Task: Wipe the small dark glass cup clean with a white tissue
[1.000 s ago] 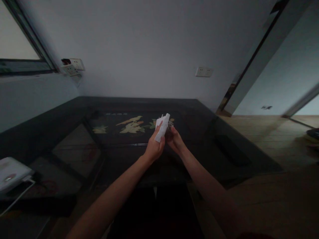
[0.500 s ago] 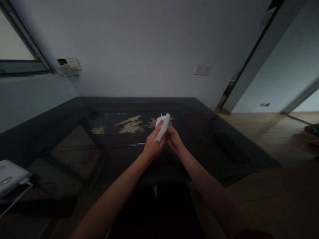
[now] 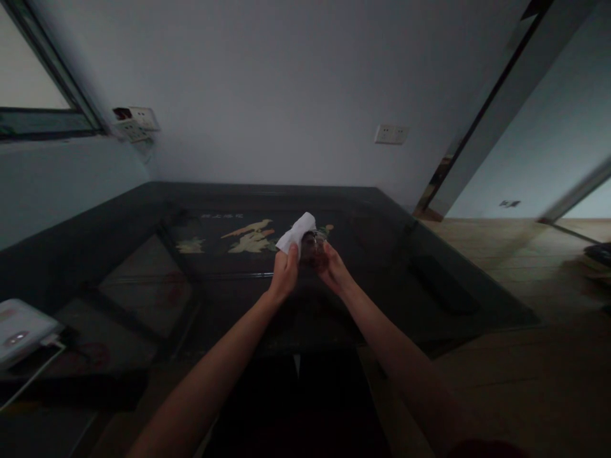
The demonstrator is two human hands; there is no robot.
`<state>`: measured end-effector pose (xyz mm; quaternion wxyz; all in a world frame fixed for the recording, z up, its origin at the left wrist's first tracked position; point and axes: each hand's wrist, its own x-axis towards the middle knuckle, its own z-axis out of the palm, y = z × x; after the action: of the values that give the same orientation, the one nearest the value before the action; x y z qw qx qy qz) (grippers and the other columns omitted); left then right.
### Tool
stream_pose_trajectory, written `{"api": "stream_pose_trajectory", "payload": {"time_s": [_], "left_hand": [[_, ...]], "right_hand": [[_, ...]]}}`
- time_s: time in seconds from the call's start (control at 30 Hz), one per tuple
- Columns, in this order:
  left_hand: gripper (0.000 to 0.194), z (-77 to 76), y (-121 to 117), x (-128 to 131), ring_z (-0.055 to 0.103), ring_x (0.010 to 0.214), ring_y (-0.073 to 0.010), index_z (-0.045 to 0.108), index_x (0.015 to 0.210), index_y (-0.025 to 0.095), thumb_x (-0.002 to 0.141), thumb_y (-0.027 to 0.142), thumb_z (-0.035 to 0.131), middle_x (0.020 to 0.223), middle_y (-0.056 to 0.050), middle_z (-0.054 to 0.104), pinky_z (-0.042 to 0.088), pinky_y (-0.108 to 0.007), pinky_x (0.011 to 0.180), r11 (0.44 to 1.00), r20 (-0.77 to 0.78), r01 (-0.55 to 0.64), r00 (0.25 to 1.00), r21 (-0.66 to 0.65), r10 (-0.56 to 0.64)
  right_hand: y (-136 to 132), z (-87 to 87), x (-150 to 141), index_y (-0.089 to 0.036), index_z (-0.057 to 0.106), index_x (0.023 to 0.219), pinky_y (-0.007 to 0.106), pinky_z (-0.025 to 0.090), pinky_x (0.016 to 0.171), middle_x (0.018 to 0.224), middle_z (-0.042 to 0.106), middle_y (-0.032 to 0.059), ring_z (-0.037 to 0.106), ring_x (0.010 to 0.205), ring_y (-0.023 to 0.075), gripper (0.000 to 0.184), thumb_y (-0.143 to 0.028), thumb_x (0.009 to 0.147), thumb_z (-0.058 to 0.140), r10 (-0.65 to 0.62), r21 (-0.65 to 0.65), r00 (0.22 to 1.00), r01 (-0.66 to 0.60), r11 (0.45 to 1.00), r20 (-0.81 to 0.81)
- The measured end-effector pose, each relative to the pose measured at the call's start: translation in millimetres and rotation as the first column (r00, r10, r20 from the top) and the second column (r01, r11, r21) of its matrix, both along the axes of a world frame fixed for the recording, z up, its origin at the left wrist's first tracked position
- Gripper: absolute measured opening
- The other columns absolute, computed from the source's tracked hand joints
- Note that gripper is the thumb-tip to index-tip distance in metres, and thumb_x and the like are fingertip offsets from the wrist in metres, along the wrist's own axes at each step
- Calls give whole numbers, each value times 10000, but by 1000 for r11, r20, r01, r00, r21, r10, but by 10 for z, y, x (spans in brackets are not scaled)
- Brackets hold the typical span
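My left hand is closed on a folded white tissue or cloth, its thumb lying over the lower edge. Close beside it, my right hand grips a small clear glass, which looks dark against the tabletop. The white piece reaches the upper left side of the glass. Both hands are held over the middle of a dark glossy table. Dim light leaves the exact shape of the glass unclear.
A white device with a white cable sits at the table's left edge. On the right lies a dark, flat, oblong object. Wall sockets are above the table's far edge. A bird-and-flower picture decorates the tabletop.
My left hand has shifted slightly left and lower with the white piece, which now tilts left. More of the glass in my right hand shows. The view has moved slightly.
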<state>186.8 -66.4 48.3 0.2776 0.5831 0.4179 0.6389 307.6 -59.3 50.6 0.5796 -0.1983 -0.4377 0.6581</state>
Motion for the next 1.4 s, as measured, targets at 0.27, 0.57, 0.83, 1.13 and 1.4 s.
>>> {"api": "stream_pose_trajectory", "payload": {"time_s": [0.27,0.57,0.83,1.13,1.4], "left_hand": [[561,-3,-74,69,611,995,-238,623,1006,87,880,574,376,973,-115,681,467,-354,914,995,58,56,997,-79,-51],[572,-35,-30,37,592,1092,-246,623,1038,98,904,567,324,1026,-110,687,451,-369,977,1000,-11,21,1000,19,-21],[528,-75,-124,121,542,1190,-230,567,1186,106,944,481,284,1178,-123,638,397,-367,1050,994,-156,70,986,79,-57],[475,-163,-205,198,397,1332,-218,356,1399,134,950,277,291,1391,-129,480,320,-395,1122,972,-417,158,906,175,-72],[614,-82,-208,261,140,1435,-207,94,1487,198,912,139,301,1539,-106,221,214,-453,1166,898,-618,218,783,382,73]], "right_hand": [[57,43,49,-245,621,959,381,549,785,963,710,25,610,1034,233,401,-579,739,596,-32,-102,992,19,995,-126],[17,51,37,-245,633,952,356,552,702,913,711,22,629,955,233,487,-657,696,588,59,-121,997,-66,990,-55],[92,51,93,-266,636,938,366,535,756,935,707,10,626,960,215,443,-652,749,527,-92,-104,989,81,991,-115],[171,-15,108,-253,646,951,376,519,810,937,710,28,629,996,228,472,-658,729,543,-152,-114,979,137,984,-133],[128,-46,36,-268,650,894,338,511,825,901,716,1,635,999,215,390,-611,716,591,-212,-155,975,199,968,-73]]}}
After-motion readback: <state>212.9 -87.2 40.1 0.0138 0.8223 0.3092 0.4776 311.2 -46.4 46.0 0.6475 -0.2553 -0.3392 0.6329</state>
